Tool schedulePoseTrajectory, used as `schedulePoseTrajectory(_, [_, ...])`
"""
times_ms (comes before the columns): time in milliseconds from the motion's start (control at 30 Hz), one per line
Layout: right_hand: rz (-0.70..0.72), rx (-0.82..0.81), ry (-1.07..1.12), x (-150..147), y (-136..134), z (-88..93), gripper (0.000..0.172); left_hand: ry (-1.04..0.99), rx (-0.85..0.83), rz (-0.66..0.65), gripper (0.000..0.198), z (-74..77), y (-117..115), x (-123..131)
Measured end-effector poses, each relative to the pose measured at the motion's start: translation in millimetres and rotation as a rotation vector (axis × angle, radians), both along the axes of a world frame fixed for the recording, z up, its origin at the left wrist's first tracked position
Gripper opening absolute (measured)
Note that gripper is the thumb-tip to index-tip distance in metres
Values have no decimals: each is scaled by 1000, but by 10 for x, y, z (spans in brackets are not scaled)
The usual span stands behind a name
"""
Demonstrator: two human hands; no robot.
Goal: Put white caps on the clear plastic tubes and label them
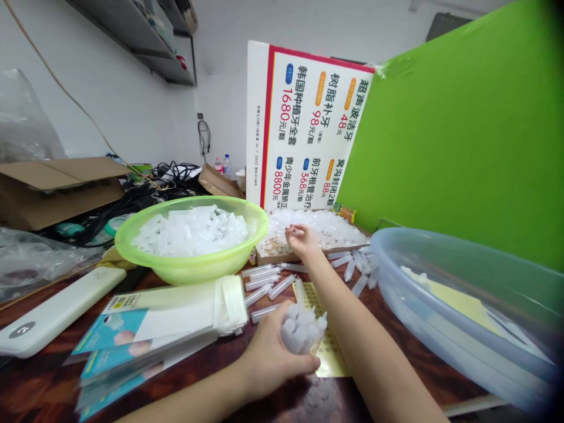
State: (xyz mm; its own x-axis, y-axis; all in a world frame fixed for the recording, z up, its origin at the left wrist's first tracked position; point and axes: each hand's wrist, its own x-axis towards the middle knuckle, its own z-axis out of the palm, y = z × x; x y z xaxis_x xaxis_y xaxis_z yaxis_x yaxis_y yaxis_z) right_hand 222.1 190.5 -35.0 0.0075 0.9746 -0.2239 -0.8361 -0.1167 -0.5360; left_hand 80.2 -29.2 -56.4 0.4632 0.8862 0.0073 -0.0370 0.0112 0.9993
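I have a bundle of frosted plastic tubes (300, 329) bunched upright in the left hand (268, 358), fingers wrapped around them. The right hand (302, 241) pinches a small piece (293, 231) just above a tray (268, 254) heaped with white plastic parts (319, 229).

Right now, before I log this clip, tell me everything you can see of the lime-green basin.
The lime-green basin is a wide, round, translucent plastic bowl with a broad rim. It stands upright on the table, heaped with frosted white plastic pieces. Its far side is partly backed by cables and a cardboard flap. Neither the left hand nor the right hand touches it.
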Motion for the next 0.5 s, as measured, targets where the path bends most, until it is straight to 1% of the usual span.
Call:
schedulePoseTrajectory(233, [-41,-28,6,46,14,52,33,-22,-14,13,43,-40,13,23])
schedulePoseTrajectory(400, [3,-27,0,17,43,138,33,-10,-6,50,44,-43,14,42])
schedulePoseTrajectory(500, [30,-13,13,18,61,195,33,-38,-31,53,47,-53,22,49])
